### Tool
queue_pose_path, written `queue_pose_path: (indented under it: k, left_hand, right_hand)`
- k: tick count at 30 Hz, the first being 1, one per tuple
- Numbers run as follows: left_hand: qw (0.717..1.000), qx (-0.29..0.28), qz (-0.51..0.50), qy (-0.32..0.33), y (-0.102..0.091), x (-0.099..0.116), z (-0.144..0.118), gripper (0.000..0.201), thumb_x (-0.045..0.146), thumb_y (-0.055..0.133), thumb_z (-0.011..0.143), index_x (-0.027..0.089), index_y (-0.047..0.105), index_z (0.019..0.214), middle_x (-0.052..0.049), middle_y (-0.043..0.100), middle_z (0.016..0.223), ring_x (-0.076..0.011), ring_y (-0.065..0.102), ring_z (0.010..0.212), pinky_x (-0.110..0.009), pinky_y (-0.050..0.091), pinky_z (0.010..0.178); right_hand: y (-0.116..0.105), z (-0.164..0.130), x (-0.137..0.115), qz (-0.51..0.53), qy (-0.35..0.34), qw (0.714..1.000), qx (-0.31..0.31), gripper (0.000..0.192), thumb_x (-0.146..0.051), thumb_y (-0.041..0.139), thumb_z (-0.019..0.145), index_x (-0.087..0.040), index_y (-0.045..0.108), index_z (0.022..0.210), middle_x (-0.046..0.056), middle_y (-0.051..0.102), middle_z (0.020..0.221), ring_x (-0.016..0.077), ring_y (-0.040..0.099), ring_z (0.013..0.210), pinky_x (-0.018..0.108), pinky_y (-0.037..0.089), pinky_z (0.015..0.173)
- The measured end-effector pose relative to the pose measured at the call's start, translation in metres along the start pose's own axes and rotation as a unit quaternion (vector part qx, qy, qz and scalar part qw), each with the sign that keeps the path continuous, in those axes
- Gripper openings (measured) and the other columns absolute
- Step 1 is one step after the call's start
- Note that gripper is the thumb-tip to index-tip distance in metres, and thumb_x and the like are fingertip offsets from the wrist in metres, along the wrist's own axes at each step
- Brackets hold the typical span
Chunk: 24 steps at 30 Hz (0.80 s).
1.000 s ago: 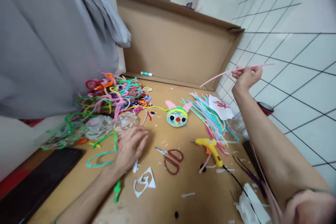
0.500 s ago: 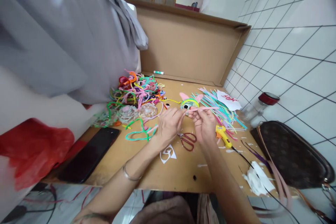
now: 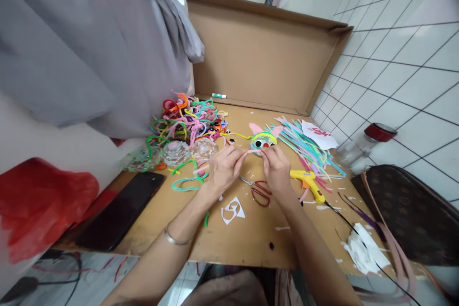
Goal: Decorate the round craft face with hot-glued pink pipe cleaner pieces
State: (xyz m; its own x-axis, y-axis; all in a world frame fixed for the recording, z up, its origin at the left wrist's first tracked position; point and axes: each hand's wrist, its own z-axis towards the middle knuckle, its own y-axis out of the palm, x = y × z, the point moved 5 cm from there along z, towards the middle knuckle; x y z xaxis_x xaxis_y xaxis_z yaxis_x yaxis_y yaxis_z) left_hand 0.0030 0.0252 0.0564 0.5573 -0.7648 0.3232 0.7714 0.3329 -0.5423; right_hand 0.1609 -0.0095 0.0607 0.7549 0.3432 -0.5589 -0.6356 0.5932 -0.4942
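Observation:
My left hand [image 3: 225,167] and my right hand [image 3: 275,168] are side by side over the middle of the cardboard table top [image 3: 251,234]. Between their fingertips they pinch a short stretch of a pink pipe cleaner [image 3: 253,151]. Just behind the hands lies a round craft face [image 3: 263,139] with pink ears, googly eyes and a red nose. Red-handled scissors [image 3: 258,192] lie on the table right below my hands.
A tangle of coloured pipe cleaners [image 3: 186,122] lies back left, a fan of straight ones [image 3: 308,148] back right. A yellow glue gun [image 3: 309,182], a black phone [image 3: 120,210], a red-lidded jar [image 3: 362,146] and a brown bag [image 3: 405,215] surround the hands. Grey cloth [image 3: 89,43] hangs at left.
My right hand came down from high at the right with the pink pipe cleaner, and my left hand rose off the table to meet it. Both now hold it closer together.

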Motion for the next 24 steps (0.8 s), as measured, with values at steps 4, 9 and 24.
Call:
queue_pose_path:
  k: [4, 9, 24]
  left_hand:
    - [0.992, 0.003, -0.108, -0.066, 0.009, -0.006, -0.003, 0.032, 0.033, 0.044, 0.098, 0.019, 0.07, 0.111, -0.009, 0.074, 0.098, -0.0179, 0.066, 0.088, -0.03, 0.049, 0.08]
    - [0.957, -0.079, -0.214, -0.178, 0.031, -0.008, -0.012, 0.038, 0.034, 0.041, 0.098, 0.017, 0.068, 0.118, -0.008, 0.075, 0.099, -0.0193, 0.069, 0.086, -0.03, 0.051, 0.077]
    - [0.883, -0.115, -0.361, -0.276, 0.048, -0.012, -0.016, 0.034, 0.038, 0.055, 0.088, 0.014, 0.076, 0.101, -0.002, 0.067, 0.071, -0.0114, 0.053, 0.061, -0.023, 0.041, 0.06]
  right_hand:
    - [0.01, -0.002, 0.016, 0.238, 0.187, 0.953, -0.02, 0.017, -0.041, 0.069, 0.076, -0.024, 0.066, 0.074, 0.0, 0.065, 0.064, 0.0164, 0.061, 0.057, 0.032, 0.056, 0.058]
    - [0.021, -0.006, 0.023, 0.411, 0.326, 0.852, -0.003, 0.038, -0.047, 0.085, 0.054, -0.019, 0.064, 0.068, -0.003, 0.065, 0.055, 0.0109, 0.06, 0.047, 0.024, 0.056, 0.049]
    - [0.031, -0.008, 0.04, 0.474, 0.356, 0.804, 0.044, 0.033, -0.029, 0.086, 0.051, -0.018, 0.059, 0.066, -0.001, 0.068, 0.057, 0.0111, 0.065, 0.051, 0.023, 0.058, 0.055]
